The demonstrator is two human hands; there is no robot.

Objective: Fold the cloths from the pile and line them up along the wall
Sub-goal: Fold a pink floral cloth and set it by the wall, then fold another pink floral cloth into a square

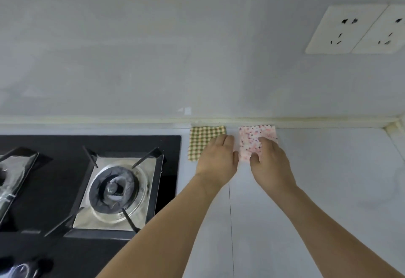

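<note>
Stovetop [87, 190] fills the left of our view, a black glass hob with one steel-ringed burner [115, 190] under a dark pan support, and part of a second burner at the far left edge. Just right of the hob begins the pale countertop [328, 190], and at its back edge, against the wall [153, 47], we see a green checked cloth [202, 139] lying folded and flat, its far edge at the sealant strip where counter meets wall. Our left hand [217, 159] lies palm down with its fingers straight and together, covering the near right corner of the checked cloth, the fingertips reaching toward the narrow gap between the two cloths. Just beside it on the right, not touching the first, sits a pink floral cloth [252, 139], also folded into a small square and lined up at the same wall edge. Our right hand [269, 163] presses flat on this pink cloth, fingers laid out over its near right part and the thumb resting on its lower edge; we cannot tell whether the thumb tucks under the fabric. Both forearms stretch in from the bottom of the view. Higher on the wall at the far right we see two white sockets [355, 29] side by side, and the counter meets a side wall in the right corner
</note>
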